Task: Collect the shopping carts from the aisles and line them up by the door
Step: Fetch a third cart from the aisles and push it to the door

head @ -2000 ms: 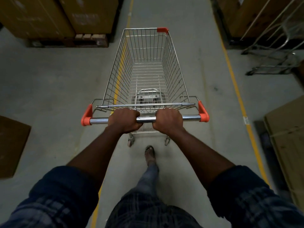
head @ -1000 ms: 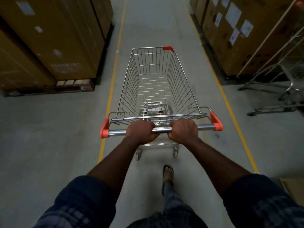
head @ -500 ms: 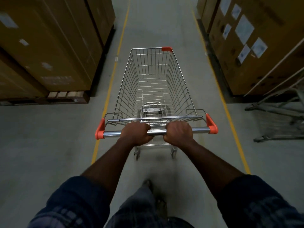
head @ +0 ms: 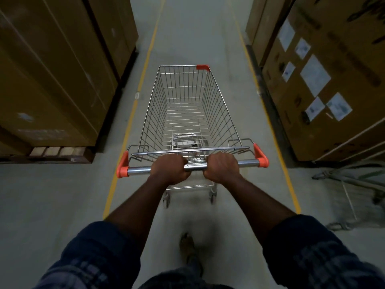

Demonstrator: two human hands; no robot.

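Note:
An empty wire shopping cart (head: 187,109) with orange corner caps stands straight ahead of me in a warehouse aisle. Its chrome handle bar (head: 139,169) runs across the middle of the view. My left hand (head: 169,168) is closed around the bar left of centre. My right hand (head: 222,166) grips the same bar a little to the right. Both forearms reach forward from dark plaid sleeves. The cart's rear wheels show below the handle.
Tall cardboard boxes on a wooden pallet (head: 52,80) line the left side. Labelled cardboard boxes (head: 325,84) line the right. Yellow floor lines (head: 129,126) edge the aisle. A metal-framed trolley (head: 354,184) stands at the right. One foot (head: 188,247) steps on the concrete floor.
I have walked forward with the cart from an open crossing into the aisle between the box stacks. Both hands have kept their grip on the handle bar.

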